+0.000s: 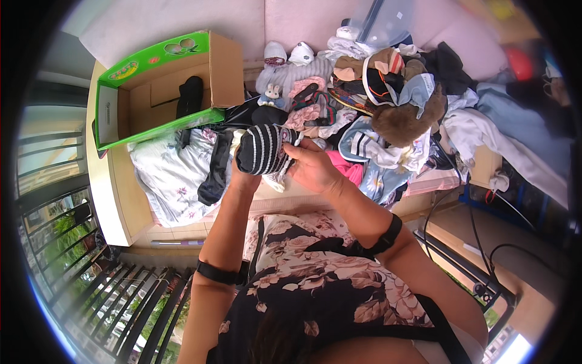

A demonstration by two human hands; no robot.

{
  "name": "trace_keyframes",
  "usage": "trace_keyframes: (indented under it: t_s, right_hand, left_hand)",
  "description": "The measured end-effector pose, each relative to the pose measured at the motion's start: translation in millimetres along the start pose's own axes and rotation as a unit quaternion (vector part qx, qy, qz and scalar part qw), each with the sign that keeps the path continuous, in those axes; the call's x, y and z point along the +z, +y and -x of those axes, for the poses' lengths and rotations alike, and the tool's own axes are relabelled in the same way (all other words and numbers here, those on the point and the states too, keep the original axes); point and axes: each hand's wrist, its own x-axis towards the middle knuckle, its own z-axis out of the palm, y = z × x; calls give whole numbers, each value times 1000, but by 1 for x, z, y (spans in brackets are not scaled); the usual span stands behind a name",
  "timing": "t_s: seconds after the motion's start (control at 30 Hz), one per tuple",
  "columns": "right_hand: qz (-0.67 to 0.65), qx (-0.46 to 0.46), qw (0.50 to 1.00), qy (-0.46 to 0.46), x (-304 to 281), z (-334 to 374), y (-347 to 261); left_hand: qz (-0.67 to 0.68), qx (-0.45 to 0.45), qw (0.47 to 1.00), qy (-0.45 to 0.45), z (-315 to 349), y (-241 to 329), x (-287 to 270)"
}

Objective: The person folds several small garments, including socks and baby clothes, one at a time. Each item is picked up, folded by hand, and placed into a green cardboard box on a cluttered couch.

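A balled-up black sock with white stripes point(262, 149) is between my two hands, in front of my chest. My left hand point(245, 180) is closed around it from below and the left; the sock covers most of its fingers. On the other side my right hand point(314, 165) grips the sock's right edge, thumb on top. Just beyond my hands lies a heap of mixed clothes point(312, 112). Two balled socks, one grey and white point(275, 53) and one white point(301, 53), rest at the heap's far edge.
At the far left a green-rimmed cardboard box point(227, 73) lies open, with a dark sock point(190, 97) in it. White floral fabric point(173, 176) is spread before the box. A brown plush piece point(394, 124) and white clothing point(485, 136) lie right. Black cables point(476, 224) hang at lower right.
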Motion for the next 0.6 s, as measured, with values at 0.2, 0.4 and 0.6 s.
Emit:
trace_keyframes:
  t_s: [0.2, 0.4, 0.6]
  right_hand:
    - [186, -23, 982, 7, -15, -5, 6]
    - [477, -113, 855, 167, 12, 1, -51]
    - [669, -108, 734, -43, 32, -16, -32]
  left_hand:
    - [145, -73, 987, -8, 21, 38, -12]
    - [112, -8, 992, 60, 15, 41, -22]
    - [-90, 97, 985, -114, 10, 51, -20]
